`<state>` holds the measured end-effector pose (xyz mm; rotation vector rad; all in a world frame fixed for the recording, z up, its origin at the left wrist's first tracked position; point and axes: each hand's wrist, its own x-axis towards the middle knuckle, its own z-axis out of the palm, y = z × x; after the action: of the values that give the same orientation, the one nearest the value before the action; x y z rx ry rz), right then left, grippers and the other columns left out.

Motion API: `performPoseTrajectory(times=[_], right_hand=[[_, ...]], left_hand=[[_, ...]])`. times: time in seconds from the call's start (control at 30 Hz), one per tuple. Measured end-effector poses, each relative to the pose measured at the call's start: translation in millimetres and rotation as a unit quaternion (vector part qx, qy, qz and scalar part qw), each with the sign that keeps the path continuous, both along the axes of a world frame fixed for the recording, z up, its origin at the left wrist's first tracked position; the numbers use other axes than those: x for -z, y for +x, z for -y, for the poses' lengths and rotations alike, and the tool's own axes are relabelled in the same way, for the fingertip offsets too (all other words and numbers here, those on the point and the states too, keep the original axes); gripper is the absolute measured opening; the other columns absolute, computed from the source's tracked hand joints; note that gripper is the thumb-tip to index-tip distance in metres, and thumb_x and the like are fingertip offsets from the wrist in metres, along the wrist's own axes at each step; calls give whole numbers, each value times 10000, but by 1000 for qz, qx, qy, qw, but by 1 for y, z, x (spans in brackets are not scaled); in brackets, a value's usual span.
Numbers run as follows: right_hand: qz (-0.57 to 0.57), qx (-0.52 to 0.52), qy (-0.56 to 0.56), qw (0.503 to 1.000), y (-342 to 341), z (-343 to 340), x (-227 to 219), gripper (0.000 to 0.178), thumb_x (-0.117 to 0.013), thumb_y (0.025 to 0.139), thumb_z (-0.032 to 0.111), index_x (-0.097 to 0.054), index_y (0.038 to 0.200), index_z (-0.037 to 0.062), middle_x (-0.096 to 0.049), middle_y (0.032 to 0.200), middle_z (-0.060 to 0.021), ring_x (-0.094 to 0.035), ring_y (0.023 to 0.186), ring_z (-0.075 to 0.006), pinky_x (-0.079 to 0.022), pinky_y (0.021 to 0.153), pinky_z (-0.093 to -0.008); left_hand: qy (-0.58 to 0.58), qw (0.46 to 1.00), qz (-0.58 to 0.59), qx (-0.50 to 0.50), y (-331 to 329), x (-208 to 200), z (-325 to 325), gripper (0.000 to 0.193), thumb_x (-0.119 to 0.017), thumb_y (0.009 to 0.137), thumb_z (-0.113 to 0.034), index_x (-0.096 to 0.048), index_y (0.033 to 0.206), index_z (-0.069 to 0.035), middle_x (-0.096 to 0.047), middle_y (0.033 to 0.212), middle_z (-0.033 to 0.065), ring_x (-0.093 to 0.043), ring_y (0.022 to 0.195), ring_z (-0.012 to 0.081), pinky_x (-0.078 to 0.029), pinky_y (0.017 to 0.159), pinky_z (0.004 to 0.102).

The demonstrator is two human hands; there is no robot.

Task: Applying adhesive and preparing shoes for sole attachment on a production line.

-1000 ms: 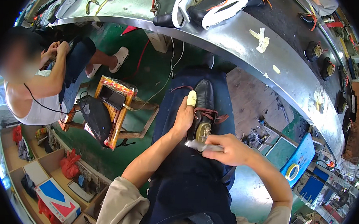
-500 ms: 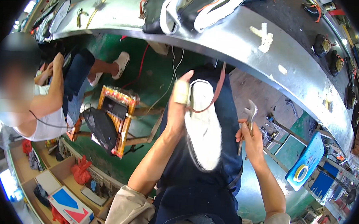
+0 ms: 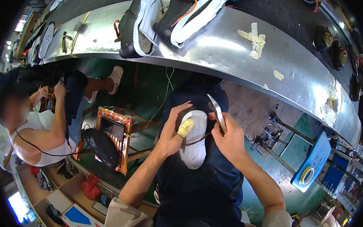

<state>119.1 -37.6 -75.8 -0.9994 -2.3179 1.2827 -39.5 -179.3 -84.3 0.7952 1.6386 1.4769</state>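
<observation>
On my lap lies a shoe [image 3: 196,124], its white underside turned up and its long axis pointing away from me. My left hand [image 3: 171,135] grips its left side, fingers along the far edge. A yellow wrap [image 3: 185,127] covers my left thumb, which presses on the white surface. A thin brown strap [image 3: 197,142] crosses the shoe's near half. My right hand [image 3: 230,136] is closed round metal pincers [image 3: 216,108], whose curved head points up, just beyond the shoe's right side. The handles are mostly hidden in my fist.
A metal bench [image 3: 217,51] curves across the far side, with black-and-white shoes [image 3: 143,25] on it. At left a person [image 3: 45,131] sits beside a stool [image 3: 124,139] holding a black bag [image 3: 101,148]. A blue board [image 3: 311,161] with a tape roll [image 3: 306,176] stands at right.
The shoe has moved nearer my lap's middle and looks more level. My right hand has brought the pincers up and left, beside the shoe. The view has shifted slightly.
</observation>
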Motion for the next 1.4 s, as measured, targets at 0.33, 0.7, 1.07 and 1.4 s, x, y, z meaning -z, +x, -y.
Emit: performPoseTrajectory(times=[0.33,0.7,1.07,1.4], right_hand=[[-33,-80,72,994,-20,-21,-29,277,-775,883,176,-707,1132,77,-685,910,-87,-681,708,-285,-536,640,-382],[52,-128,-449,883,34,1,-46,373,-555,1086,315,-632,1250,-11,-735,906,-79,-698,789,-156,-540,689,-290],[65,-142,-173,972,35,18,-28,290,-577,1058,306,-567,1046,17,-644,672,-124,-664,601,-324,-506,597,-421],[116,-186,-110,970,41,31,-32,299,-538,1060,326,-504,1047,29,-644,673,-243,-649,633,-473,-485,555,-558]], left_hand=[[21,999,28,-9,4,-11,-3,542,-628,995,-167,-453,1491,-37,-532,1452,137,-534,1314,214,-398,1129,355],[-39,997,32,-54,19,-4,9,498,-622,953,-73,-521,1440,-49,-543,1465,167,-537,1349,257,-421,1119,368],[24,997,-65,-41,22,-1,-1,455,-667,923,-78,-596,1372,-42,-554,1452,212,-519,1384,328,-393,1150,416],[-59,995,14,-74,28,17,-7,316,-545,970,-25,-618,1269,-96,-551,1310,97,-514,1278,227,-382,1119,344]])
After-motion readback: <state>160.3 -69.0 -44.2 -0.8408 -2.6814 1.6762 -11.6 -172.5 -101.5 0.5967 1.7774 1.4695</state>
